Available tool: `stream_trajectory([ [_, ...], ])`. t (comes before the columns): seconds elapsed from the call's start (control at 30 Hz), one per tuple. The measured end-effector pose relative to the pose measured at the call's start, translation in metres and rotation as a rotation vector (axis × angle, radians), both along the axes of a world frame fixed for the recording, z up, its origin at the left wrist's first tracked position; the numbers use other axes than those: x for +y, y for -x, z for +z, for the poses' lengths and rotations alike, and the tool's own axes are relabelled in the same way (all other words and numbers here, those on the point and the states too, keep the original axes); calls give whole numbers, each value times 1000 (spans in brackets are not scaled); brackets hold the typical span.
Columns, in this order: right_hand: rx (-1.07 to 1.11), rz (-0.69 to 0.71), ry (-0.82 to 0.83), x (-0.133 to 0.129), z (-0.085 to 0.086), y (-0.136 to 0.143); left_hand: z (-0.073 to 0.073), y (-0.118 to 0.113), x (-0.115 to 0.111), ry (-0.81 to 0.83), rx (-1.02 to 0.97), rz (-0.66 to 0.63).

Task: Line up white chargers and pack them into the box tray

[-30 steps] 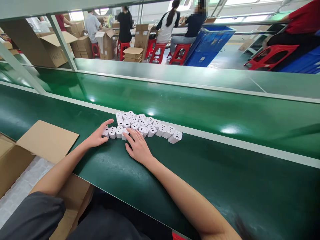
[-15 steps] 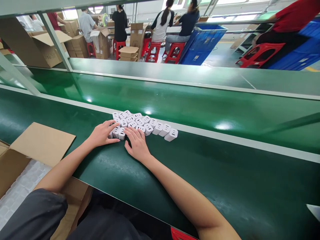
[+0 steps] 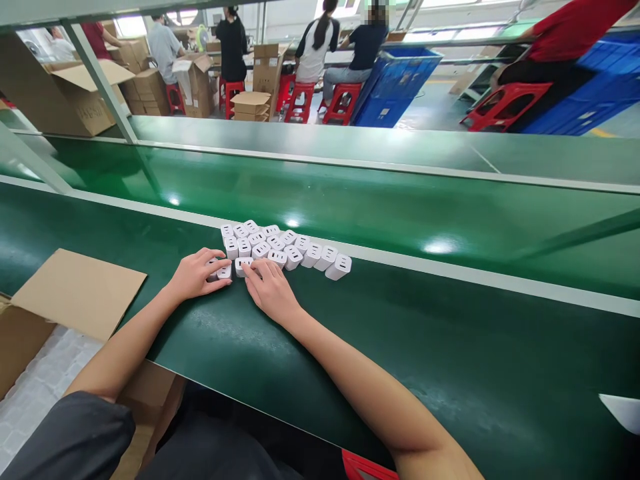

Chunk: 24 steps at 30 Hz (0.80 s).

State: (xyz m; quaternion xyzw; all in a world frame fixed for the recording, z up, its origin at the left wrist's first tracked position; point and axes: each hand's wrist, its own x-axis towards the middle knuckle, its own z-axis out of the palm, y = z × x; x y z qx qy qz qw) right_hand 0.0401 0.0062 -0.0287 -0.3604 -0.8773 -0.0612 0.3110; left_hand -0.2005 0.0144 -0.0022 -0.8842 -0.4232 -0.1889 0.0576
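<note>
Several white blocks with dark slots (image 3: 313, 255) stand close together on the dark green table (image 3: 240, 333), against its pale rear edge. At the left end of the group, my left hand (image 3: 197, 273) has its fingers around white blocks (image 3: 225, 272) at the front. My right hand (image 3: 273, 288) touches another front white block (image 3: 243, 267) with its fingertips. A narrow gap lies between that block and the ones at my left hand.
An open cardboard box (image 3: 20, 347) with white wrapped contents is at the lower left, its flap (image 3: 80, 293) over the table edge. A green belt (image 3: 350, 207) runs behind the table. People sit and stand beyond, near blue crates (image 3: 395, 87).
My left hand has moved left with front blocks, opening a gap in the front row. My right hand has shifted slightly left onto a front block. The view has shifted slightly.
</note>
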Motion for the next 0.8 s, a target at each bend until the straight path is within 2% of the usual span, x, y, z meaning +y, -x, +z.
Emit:
stream_trajectory([
  [0.1, 26, 17, 13, -7, 0, 5, 3, -2, -5, 0, 26, -14],
  [0.27, 148, 182, 113, -16, 3, 7, 5, -7, -9, -22, 61, 4],
  [0.4, 181, 119, 119, -12, 2, 5, 3, -14, -9, -3, 45, 37],
  [0.5, 110, 139, 144, -8, 4, 2, 0, -17, -8, 39, 32, 54],
  [0.57, 63, 93, 137, -6, 9, -2, -2, -18, -7, 47, 28, 67],
  [0.7, -141, -136, 130, -2, 21, -15, -4, -17, -5, 44, 45, 67],
  [0.8, -266, -193, 147, -5, 21, -27, -2, -15, -5, 66, 52, 36],
])
